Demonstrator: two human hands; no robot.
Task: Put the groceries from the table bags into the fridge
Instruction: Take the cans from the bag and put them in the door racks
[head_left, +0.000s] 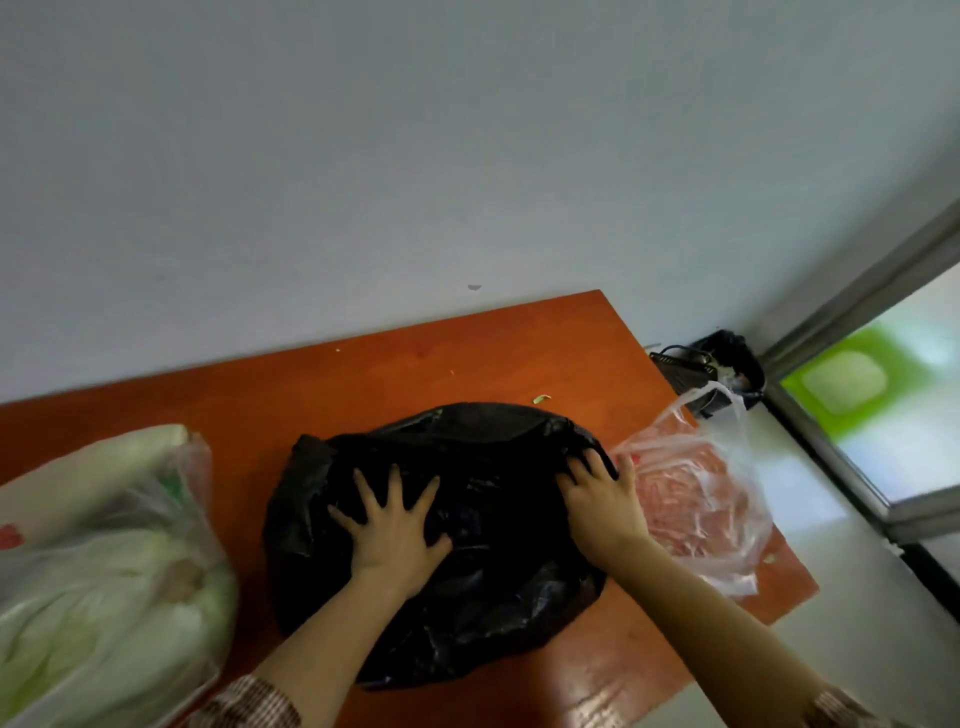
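Grip: left hand (397, 525) lies flat with fingers spread on the black bag (441, 535), holding nothing; right hand (602, 499) curls its fingers into the bag's far right folds, pinching plastic
Black bag: mid-table, slumped, mouth not visible, contents hidden
Other bags: clear bag of cabbage (104, 571) at near left; pink-tinted bag (696, 499) just right of the black one, touching it
Table (467, 364): orange, against the far wall
Fridge: out of view
Step in hand: probably finding the bag's opening
Technique: pin with the left palm, draw the gathered edge up and apart with the right; lift slowly, as thin film tears easily
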